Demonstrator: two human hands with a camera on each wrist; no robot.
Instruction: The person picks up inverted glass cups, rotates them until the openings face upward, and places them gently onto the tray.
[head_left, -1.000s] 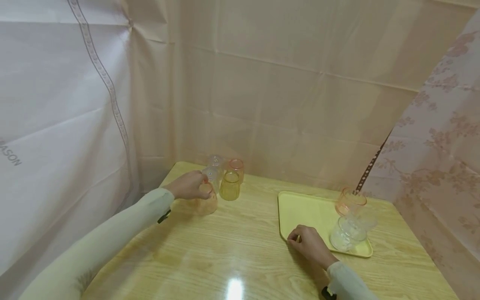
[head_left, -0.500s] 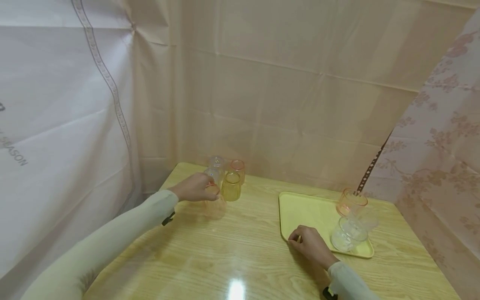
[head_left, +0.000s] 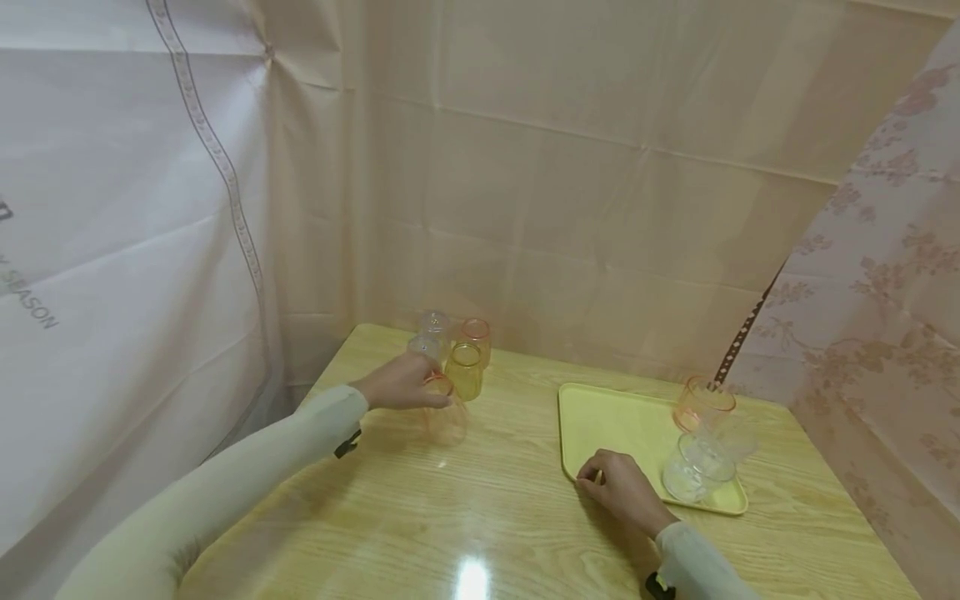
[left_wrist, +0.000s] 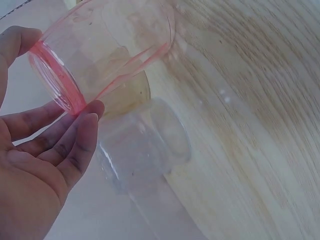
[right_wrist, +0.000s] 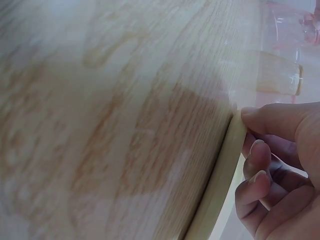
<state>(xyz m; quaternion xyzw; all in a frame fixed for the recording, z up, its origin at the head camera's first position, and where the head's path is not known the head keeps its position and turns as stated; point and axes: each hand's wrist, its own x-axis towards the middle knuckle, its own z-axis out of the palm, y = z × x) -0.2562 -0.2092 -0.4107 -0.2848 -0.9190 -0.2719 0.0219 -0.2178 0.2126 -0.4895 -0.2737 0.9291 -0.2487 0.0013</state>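
Observation:
My left hand (head_left: 402, 382) pinches a clear pink-orange cup (head_left: 447, 423) by its thick rim-like end, thumb on one side and fingertips on the other. In the left wrist view that pink end (left_wrist: 62, 82) lies between thumb and fingers, and the wider end points away, toward the table. Whether the cup touches the table I cannot tell. Close beside it stand a yellow cup (head_left: 466, 383), a pink cup (head_left: 477, 340) and two clear cups (head_left: 425, 347), partly hidden. My right hand (head_left: 622, 493) pinches the near left edge of a yellow tray (head_left: 600, 417), thumb on its rim (right_wrist: 220, 185).
On the tray's right side are an orange-pink cup (head_left: 697, 407) and clear glassware (head_left: 688, 477), overlapping in view. The wood-grain table (head_left: 420, 517) ends at hanging cloth sheets (head_left: 540, 250) on the back, left and right.
My left hand has moved a little to the right, carrying the pink-orange cup nearer the front of the yellow cup. My right hand and the tray stay put.

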